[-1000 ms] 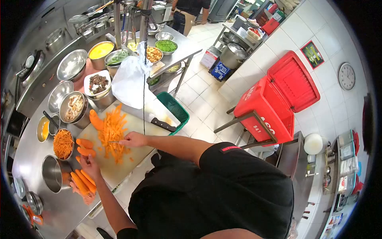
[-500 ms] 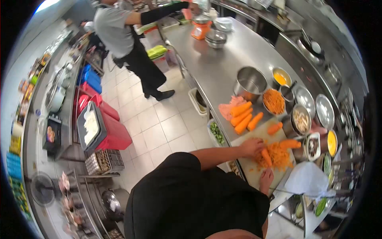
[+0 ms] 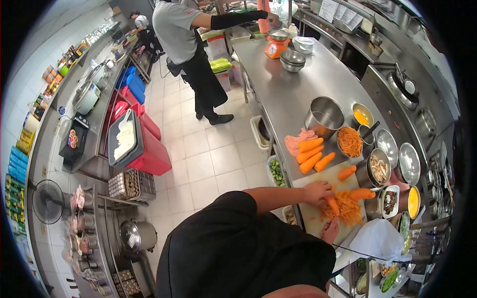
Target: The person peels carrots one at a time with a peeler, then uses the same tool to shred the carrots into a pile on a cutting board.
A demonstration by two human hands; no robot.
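My left hand is closed around the upper end of a peeled carrot, tilted over a pale cutting board. My right hand sits close to the carrot's lower tip with its fingers curled in. What it grips is hidden. Under the carrot lies a loose pile of shredded carrot. A longer carrot piece rests against the pile, and a shorter carrot piece lies higher on the board. Beside the board are several whole carrots, near a crumpled pink cloth.
Around the board stand a deep steel pot, a bowl of carrot strips, a pot of sliced pale food and a yellow-filled container. A white plastic bag lies by my right hand. A co-worker stands near an orange scale.
The view has shifted, so the table and floor appear lower and farther right. My left hand stays on the carrot, and my right hand stays by its tip. The co-worker's arm remains stretched over the table.
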